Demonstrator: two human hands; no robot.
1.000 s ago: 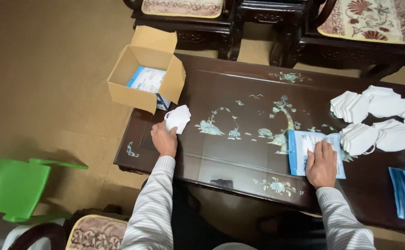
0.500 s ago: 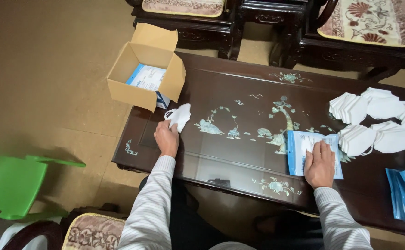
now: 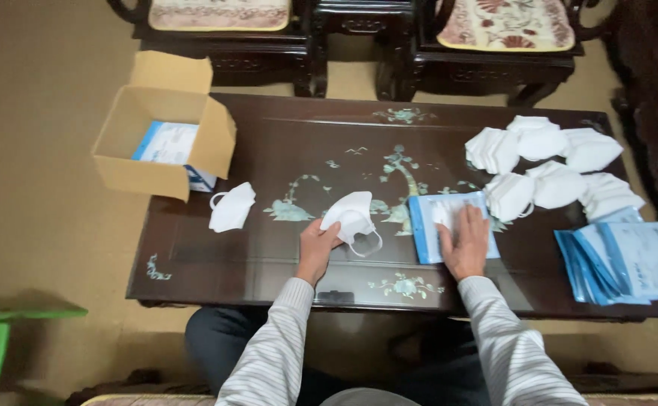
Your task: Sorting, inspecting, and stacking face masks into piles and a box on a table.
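Cardboard box (image 3: 165,143) sitting open at upper left, holding a blue-and-white packet. Loose white mask (image 3: 231,207) lying right of it. Left hand (image 3: 315,248), centre frame, pinching a folded white mask (image 3: 351,216). Right hand (image 3: 465,242) pressing flat, fingers spread, on a blue pouch (image 3: 426,225). Mask pile (image 3: 550,169) and pouch stack (image 3: 629,262) occupying far right.

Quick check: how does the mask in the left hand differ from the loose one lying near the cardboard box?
The held mask is gripped by the left hand near the table's middle, opened out, with an ear loop hanging toward the person. The loose mask lies untouched and flat-folded beside the cardboard box, nearer the table's left end. Both are white folded face masks with ear loops, resting on the dark inlaid table.
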